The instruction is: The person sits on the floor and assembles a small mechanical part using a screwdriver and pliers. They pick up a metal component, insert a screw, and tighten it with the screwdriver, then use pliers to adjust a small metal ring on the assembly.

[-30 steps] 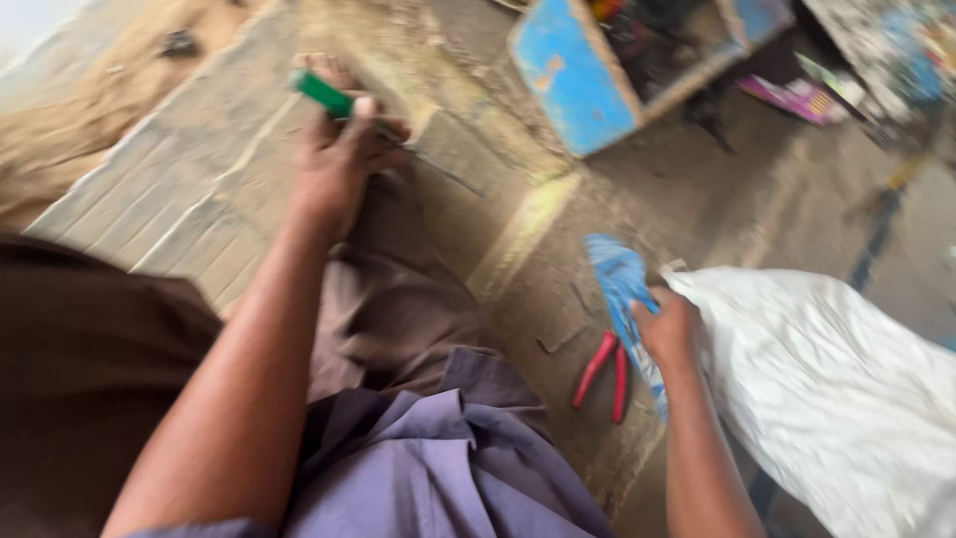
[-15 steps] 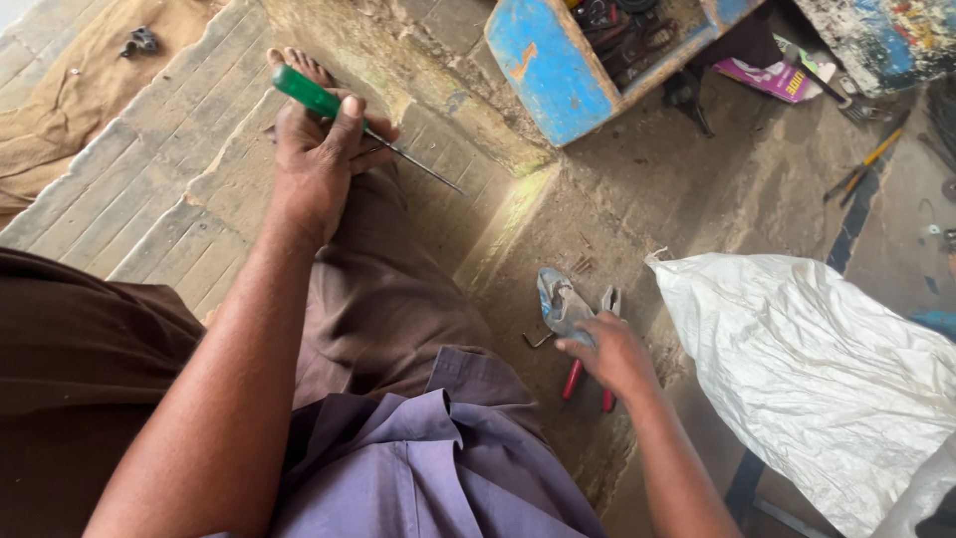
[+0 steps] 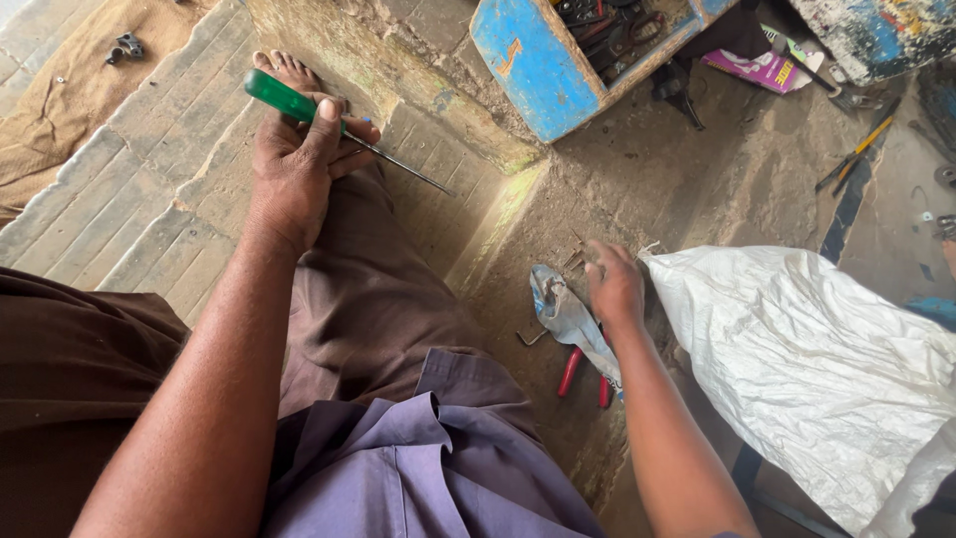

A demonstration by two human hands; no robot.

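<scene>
My left hand (image 3: 299,159) rests on my raised knee and grips a screwdriver (image 3: 289,102) with a green handle; its thin metal shaft points right over the brown trouser leg. My right hand (image 3: 614,284) reaches down to the dirty concrete floor, fingers spread and touching the ground by a few small metal bits (image 3: 576,261). It holds nothing. Just left of that hand lies a crumpled blue-grey cloth (image 3: 563,314), draped over red-handled pliers (image 3: 570,371). A small bent hex key (image 3: 531,339) lies beside the cloth.
A white woven sack (image 3: 797,359) lies on the floor right of my right hand. A blue wooden toolbox (image 3: 538,60) full of tools stands ahead. Loose tools (image 3: 851,159) and a pink packet (image 3: 762,70) lie at the upper right. My bare foot (image 3: 284,70) rests on a ribbed mat.
My right hand let go of the blue cloth, which now lies on the floor over the pliers, and moved forward to the ground. The left hand still holds the screwdriver.
</scene>
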